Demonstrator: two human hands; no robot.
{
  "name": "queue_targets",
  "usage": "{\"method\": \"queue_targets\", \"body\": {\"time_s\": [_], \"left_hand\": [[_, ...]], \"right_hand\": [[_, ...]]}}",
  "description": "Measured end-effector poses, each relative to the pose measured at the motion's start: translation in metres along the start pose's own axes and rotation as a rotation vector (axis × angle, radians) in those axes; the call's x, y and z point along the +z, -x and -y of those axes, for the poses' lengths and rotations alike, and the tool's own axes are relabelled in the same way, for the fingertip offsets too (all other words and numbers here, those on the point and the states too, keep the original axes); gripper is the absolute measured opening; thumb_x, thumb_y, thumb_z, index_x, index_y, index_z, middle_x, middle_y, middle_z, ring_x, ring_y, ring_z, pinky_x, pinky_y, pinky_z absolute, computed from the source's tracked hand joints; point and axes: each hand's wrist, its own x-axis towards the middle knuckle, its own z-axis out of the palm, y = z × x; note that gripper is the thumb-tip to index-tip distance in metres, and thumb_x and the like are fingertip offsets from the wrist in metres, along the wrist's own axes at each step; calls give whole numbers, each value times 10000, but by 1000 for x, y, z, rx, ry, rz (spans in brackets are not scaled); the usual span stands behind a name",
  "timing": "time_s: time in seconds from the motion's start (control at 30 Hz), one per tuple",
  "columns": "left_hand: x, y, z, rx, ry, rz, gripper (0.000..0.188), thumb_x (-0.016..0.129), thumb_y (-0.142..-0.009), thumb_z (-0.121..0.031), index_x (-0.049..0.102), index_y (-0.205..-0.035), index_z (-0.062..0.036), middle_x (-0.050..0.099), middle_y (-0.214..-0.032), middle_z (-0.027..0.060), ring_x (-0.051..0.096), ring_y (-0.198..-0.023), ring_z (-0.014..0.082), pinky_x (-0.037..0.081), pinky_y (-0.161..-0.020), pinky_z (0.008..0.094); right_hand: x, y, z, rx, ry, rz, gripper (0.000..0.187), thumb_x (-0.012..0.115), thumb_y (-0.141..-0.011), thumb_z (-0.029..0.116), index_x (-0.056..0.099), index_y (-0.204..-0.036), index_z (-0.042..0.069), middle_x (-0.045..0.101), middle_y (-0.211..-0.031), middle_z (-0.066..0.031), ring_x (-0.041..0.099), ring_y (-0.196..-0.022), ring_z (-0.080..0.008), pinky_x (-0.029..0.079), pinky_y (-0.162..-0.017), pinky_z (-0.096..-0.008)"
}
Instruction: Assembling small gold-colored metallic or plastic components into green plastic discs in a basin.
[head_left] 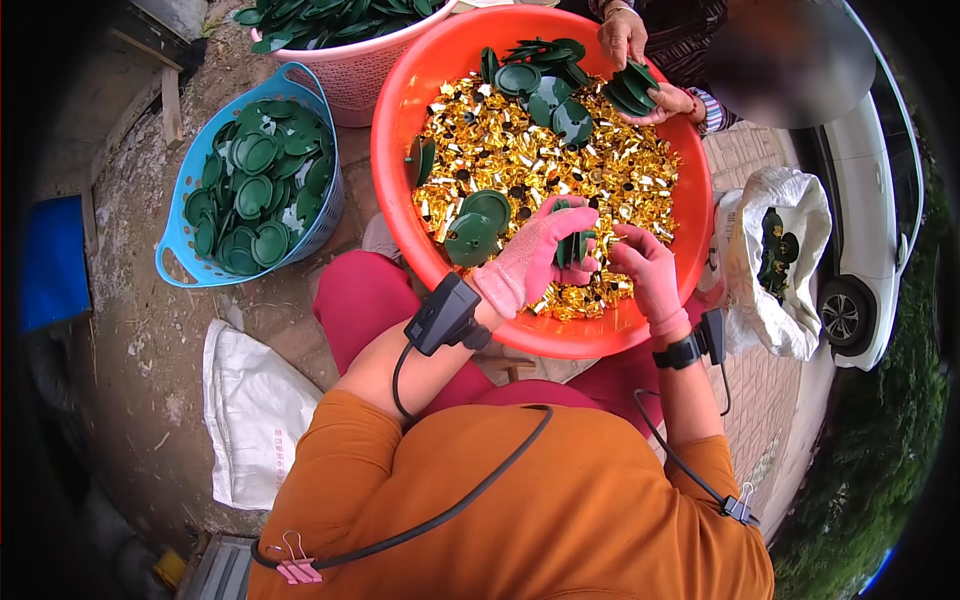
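1. Head view: the left hand [530, 250] curls around several green discs [572, 247].
2. Just beside them, the right hand [650, 268] bends loosely; I cannot tell its hold.
3. Gold pieces [560, 165] lie below both hands.

Over a red-orange basin [395, 170], the left hand [522, 258] holds green discs [571, 248], the right hand [650, 272] just beside.

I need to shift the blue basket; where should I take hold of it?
Probably best to grip the blue basket by both handles, coming from outside: these open loops stick out at opposite ends, while green discs crowd the inside.
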Motion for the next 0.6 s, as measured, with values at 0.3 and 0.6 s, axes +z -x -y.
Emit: {"method": "queue_targets", "body": {"time_s": [0.3,0.6], "left_hand": [[-6,1,2,-40,18,115,298,574,-920,-391,564,-1128,-177,675,-898,25,704,-758,215,549,-535,285],[-11,7,-5,-141,102,191,344,530,-930,-437,623,-1064,-134,686,-856,66,681,-682,250,530,-506,322]], "right_hand": [[28,37,51,-240,-224,233,352,615,-925,65,554,-1266,3,645,-982,-47,637,-869,-107,530,-779,-259],[23,31,82,-786,567,215,397,664,-868,77,548,-1245,32,638,-1030,-150,649,-889,-279,532,-749,-335]]}}
